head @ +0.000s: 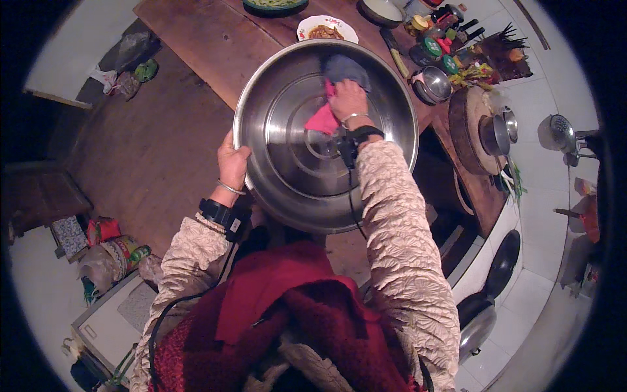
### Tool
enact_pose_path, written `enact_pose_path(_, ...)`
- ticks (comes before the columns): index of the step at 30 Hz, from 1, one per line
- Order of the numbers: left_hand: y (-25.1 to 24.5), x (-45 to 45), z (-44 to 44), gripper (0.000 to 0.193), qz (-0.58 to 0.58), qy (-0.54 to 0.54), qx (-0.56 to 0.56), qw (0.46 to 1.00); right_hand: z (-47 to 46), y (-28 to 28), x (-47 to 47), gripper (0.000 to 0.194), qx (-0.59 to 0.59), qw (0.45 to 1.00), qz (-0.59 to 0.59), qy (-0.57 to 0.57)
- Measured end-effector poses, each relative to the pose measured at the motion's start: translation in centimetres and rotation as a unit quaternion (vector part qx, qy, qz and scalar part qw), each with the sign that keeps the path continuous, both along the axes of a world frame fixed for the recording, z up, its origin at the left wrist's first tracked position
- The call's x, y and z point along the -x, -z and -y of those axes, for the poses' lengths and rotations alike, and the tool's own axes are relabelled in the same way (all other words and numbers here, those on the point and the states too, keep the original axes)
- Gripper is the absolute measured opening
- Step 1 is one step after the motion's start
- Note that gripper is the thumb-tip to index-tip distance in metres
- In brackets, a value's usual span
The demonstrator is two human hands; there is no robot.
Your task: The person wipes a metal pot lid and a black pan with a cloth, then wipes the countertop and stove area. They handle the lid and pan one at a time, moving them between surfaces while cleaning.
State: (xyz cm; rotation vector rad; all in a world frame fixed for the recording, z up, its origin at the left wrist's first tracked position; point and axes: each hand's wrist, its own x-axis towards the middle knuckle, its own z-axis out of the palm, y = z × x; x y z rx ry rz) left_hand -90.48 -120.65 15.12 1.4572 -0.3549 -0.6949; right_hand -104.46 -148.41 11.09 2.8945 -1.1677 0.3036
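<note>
A large round stainless steel basin [289,166] is tilted before me, its inside facing up at me. My left hand [232,161] grips the basin's left rim, with the thumb on the near side and the fingers hidden behind. Inside the basin, my right hand [349,100] presses a pink cloth [323,120] against the upper right of the wall. A bluish dark patch beyond the fingers may be a reflection or more cloth. The far part of the basin overlaps the edge of a wooden table [205,44].
Behind the basin stands a flowered plate of food [327,29]. A knife [394,51], a small metal pot [432,84] and several jars [431,46] crowd the table's right. Farther right is a round wooden chopping block [460,130]. Bags [110,255] lie at left.
</note>
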Motion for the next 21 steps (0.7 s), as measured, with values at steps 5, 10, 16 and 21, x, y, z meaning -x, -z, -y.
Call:
enact_pose_path(5,-1.4,0.0,0.0,0.052,-0.004,0.025,-0.037,0.999,-0.3,2.3,8.6,0.033,-0.039,0.992,-0.025,0.114)
enact_pose_path(10,-1.8,0.3,0.4,0.053,-0.032,0.043,0.066,0.996,-9.1,4.9,15.2,0.038,-0.08,0.974,-0.088,0.194)
enact_pose_path(16,-0.2,-0.6,-0.3,0.054,-0.038,0.094,0.106,0.989,-21.2,3.8,11.8,0.041,-0.205,0.966,-0.149,-0.053)
enact_pose_path(21,0.8,-0.3,-0.6,0.056,-0.015,0.04,0.045,0.998,-23.8,-0.3,2.9,0.043,-0.159,0.949,-0.034,-0.271)
